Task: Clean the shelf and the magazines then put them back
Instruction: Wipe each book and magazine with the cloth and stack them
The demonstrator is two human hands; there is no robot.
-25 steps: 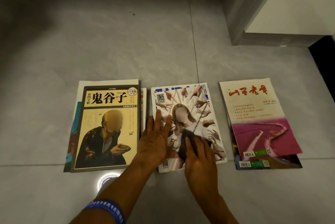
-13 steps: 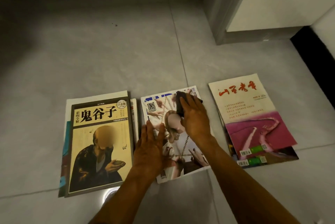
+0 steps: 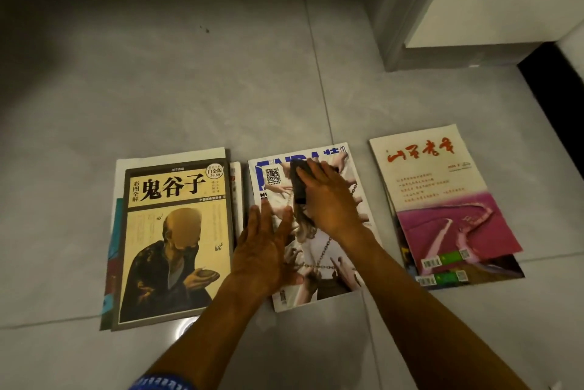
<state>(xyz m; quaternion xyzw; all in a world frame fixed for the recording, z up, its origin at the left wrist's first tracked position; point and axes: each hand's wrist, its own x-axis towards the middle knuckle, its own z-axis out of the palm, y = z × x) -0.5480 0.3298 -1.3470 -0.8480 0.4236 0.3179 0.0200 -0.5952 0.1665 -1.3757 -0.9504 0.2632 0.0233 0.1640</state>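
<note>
Three stacks of magazines lay on the tiled floor [image 3: 189, 89]. On the middle magazine [image 3: 331, 266], the left hand [image 3: 262, 250] pressed flat with fingers straight; the right hand [image 3: 328, 200] held a dark cloth [image 3: 298, 184] near the top edge. Uneven pressure could crease the glossy cover.

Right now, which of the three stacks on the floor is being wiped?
The middle magazine, with the chains-and-hands cover. The left hand presses it flat while the right hand holds a dark cloth on it; the yellow book and red-titled magazine lie untouched.
</note>
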